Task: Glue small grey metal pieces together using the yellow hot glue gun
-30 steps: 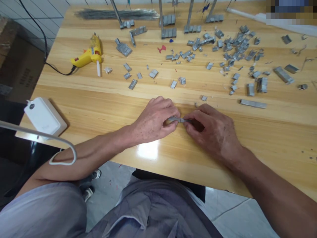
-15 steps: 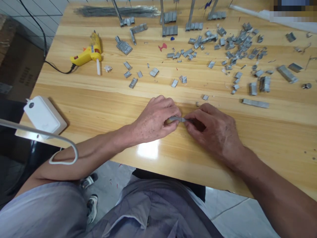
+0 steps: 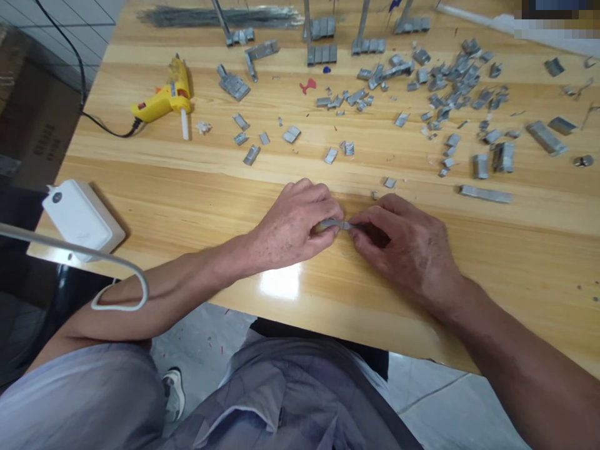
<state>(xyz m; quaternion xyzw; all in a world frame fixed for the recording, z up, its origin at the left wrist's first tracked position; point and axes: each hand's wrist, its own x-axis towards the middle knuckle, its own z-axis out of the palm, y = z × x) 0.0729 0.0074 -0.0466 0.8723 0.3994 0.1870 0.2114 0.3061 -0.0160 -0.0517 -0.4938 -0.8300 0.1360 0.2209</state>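
Working at the big wood table (image 3: 187,206), I have both hands close together near its front edge. Far across it lies a long bunch of thin gray wires (image 3: 225,17). My left hand (image 3: 300,222) is curled, with its thumb and fingers pinching one side of a thin gray piece. My right hand (image 3: 412,244) pinches the other side. The white box (image 3: 83,219) sits over to the left, and the yellow glue gun (image 3: 164,103) lies behind it, its white stick (image 3: 184,124) toward me. A gray bar (image 3: 485,194) lies past my right hand.

The thin gray piece (image 3: 334,223) is between my two hands, and its ends hide under my fingers. I can't tell if it is one piece or two that touch. I think this is the lining-up or pressing part. The next move calls for a steady pinch on both sides, so nothing slips or bends wrong. Littler still are the heap of gray bits (image 3: 455,95), the red scrap (image 3: 308,86) and the tiny blue bit (image 3: 327,70).
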